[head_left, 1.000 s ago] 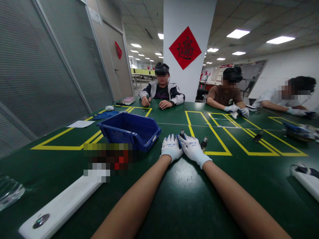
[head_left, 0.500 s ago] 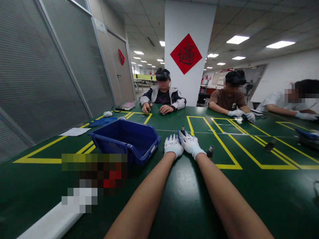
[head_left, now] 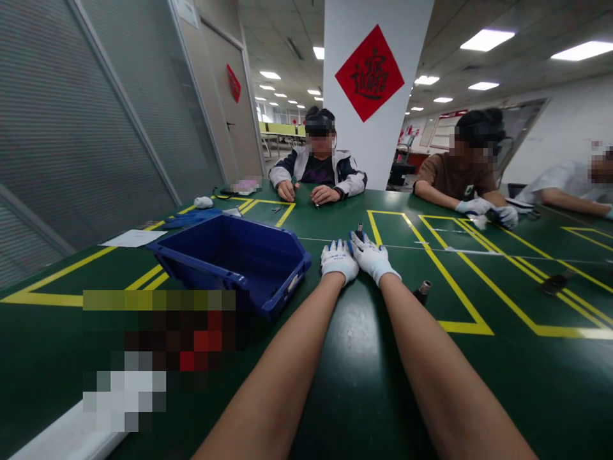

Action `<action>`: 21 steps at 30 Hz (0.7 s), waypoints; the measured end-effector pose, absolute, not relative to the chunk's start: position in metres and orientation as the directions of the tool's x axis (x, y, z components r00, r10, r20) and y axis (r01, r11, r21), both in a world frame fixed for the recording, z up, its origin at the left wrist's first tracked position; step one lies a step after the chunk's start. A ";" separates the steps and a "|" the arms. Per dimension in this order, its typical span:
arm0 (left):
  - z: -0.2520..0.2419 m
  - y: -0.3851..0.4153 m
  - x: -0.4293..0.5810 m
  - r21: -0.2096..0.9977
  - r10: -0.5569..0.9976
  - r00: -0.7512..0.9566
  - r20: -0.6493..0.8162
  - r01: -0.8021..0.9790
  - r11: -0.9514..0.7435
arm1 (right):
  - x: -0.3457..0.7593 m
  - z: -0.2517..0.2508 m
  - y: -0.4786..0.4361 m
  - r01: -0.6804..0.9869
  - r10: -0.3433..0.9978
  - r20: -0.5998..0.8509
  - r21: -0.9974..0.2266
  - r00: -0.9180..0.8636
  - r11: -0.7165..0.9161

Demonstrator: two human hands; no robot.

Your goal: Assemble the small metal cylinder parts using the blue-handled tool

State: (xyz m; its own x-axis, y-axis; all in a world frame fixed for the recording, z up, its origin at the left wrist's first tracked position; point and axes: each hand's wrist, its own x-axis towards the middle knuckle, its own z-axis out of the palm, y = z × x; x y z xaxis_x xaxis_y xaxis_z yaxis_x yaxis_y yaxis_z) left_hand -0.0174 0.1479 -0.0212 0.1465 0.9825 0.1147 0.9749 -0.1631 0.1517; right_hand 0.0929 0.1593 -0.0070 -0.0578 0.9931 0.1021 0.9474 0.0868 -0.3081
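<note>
In a white glove with blue fingertips, my left hand [head_left: 338, 260] lies palm down on the green table, fingers stretched forward and a little apart. My right hand [head_left: 371, 257], gloved the same way, is flat beside it, and the two hands touch along their inner edges. Just beyond my right fingers stands a small dark piece with a metal tip [head_left: 360, 229]; its lower part is hidden, and I cannot tell whether the fingers touch it. A similar dark piece with a metal end [head_left: 423, 292] stands to the right of my right wrist. Neither hand visibly holds anything.
A blue plastic bin [head_left: 282, 299] stands left of my hands. Behind it are a blue cloth-like item [head_left: 196, 218] and a white paper [head_left: 133, 238]. Yellow tape marks the green table [head_left: 364, 383]. Several people sit around it; a blurred area and white strip [head_left: 67, 428] are lower left.
The view has tilted down slightly and shifted left, so the surroundings sit differently in it. My hands stay side by side on the table in nearly the same pose.
</note>
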 end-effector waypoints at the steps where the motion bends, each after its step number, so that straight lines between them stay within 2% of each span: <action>1: -0.021 0.151 -0.016 0.150 0.983 0.139 0.122 0.976 -0.156 | 0.093 -0.007 0.163 0.941 0.993 0.109 -0.327 -0.051 0.084; 6: -0.020 0.170 -0.004 0.152 0.984 0.110 0.143 0.980 -0.131 | 0.096 -0.012 0.178 0.911 0.983 0.182 -0.401 -0.025 0.097; 11: -0.018 0.184 0.002 0.175 0.974 0.124 0.189 0.972 -0.157 | 0.097 -0.018 0.189 0.905 0.938 0.345 -0.408 0.033 0.118; 14: -0.020 0.190 0.001 0.199 0.974 0.132 0.183 0.965 -0.168 | 0.096 -0.020 0.195 0.891 0.936 0.352 -0.429 0.011 0.150; 21: -0.022 0.202 0.001 0.403 0.961 0.113 0.252 0.891 -0.210 | 0.093 -0.019 0.185 0.871 0.869 0.494 -0.434 0.018 0.229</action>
